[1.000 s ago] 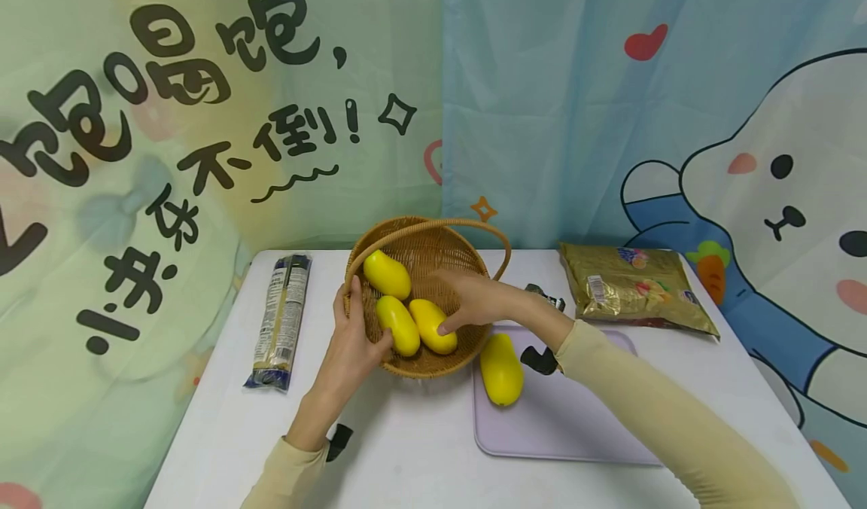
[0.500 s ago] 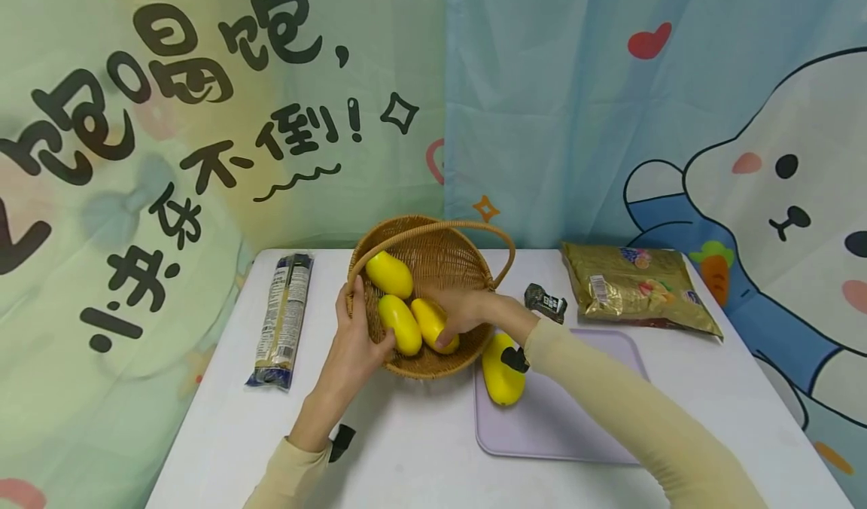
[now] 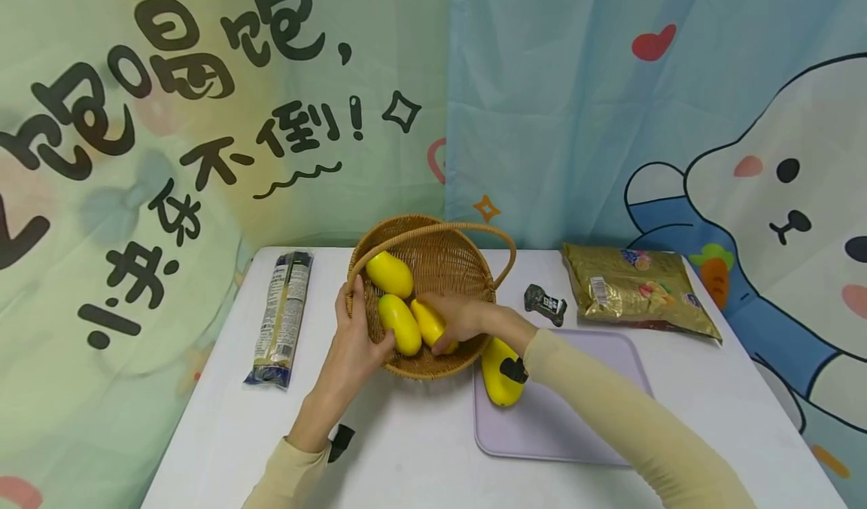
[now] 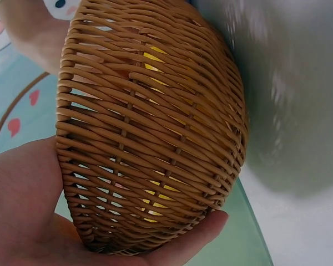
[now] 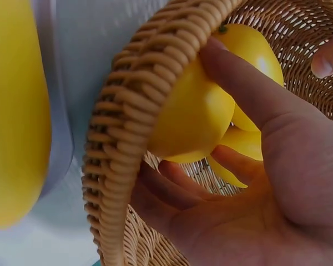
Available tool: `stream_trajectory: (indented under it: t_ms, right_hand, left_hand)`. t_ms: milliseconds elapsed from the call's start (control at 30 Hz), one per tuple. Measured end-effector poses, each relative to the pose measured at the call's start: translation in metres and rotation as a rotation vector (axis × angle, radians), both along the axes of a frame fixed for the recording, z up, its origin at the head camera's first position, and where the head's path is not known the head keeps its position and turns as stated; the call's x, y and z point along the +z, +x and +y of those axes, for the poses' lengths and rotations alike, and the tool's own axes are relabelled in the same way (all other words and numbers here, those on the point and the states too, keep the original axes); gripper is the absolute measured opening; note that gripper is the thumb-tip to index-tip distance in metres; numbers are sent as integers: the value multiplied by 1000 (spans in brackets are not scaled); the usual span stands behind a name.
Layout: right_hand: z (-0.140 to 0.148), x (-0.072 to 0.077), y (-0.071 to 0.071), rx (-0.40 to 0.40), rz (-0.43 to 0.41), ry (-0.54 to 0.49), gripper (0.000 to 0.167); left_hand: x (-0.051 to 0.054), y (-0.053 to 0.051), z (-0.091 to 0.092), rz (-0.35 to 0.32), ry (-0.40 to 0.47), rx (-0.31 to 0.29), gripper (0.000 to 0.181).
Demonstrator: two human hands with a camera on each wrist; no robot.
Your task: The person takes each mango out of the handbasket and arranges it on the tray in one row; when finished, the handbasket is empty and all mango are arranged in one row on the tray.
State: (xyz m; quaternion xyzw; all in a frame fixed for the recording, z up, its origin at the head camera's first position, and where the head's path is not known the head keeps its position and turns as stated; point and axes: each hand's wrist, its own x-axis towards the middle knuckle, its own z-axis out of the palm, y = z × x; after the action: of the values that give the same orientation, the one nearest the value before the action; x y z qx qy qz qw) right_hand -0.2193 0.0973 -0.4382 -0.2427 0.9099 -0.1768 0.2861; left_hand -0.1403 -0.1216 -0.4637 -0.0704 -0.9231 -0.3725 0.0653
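Observation:
A tilted wicker basket [image 3: 450,264] with an arched handle stands at the back middle of the table and holds 3 yellow mangoes. My left hand [image 3: 352,351] grips its left rim; in the left wrist view the fingers lie along the woven outside. Reaching in from the right, my right hand [image 3: 467,319] holds the rightmost mango [image 3: 427,321], thumb on one side and fingers on the other, as the right wrist view shows. Beside it lie a second mango [image 3: 400,324] and a third mango [image 3: 389,274]. Another mango [image 3: 500,385] rests on the lilac tray [image 3: 576,430], partly under my right wrist.
A long clear packet [image 3: 279,321] lies at the left of the table. At the back right is a gold foil bag [image 3: 640,287], with a small black wrapped item [image 3: 545,304] near it. A printed curtain [image 3: 521,102] hangs behind the table.
My right hand has moved left and lower into the basket, and its fingers have closed round the rightmost mango. My left hand has kept its grip on the rim.

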Motion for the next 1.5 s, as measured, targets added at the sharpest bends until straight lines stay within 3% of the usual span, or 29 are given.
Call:
stream_trajectory:
  t_ms: [267,700,1233,1500]
  right_hand:
    - [1,-3,3,-8,13,18,97]
    - [11,10,5,-14,65,-6,95]
    - [30,30,9,-29,105,-55,98]
    - [38,51,22,-31,117,-78,99]
  left_hand:
    - [-1,1,0,-22,11,5,105]
    - [-5,2,-4,-45,18,19,107]
    - [-3,0,0,-36,13,18,106]
    - [1,-2,0,-31,13,17,107]
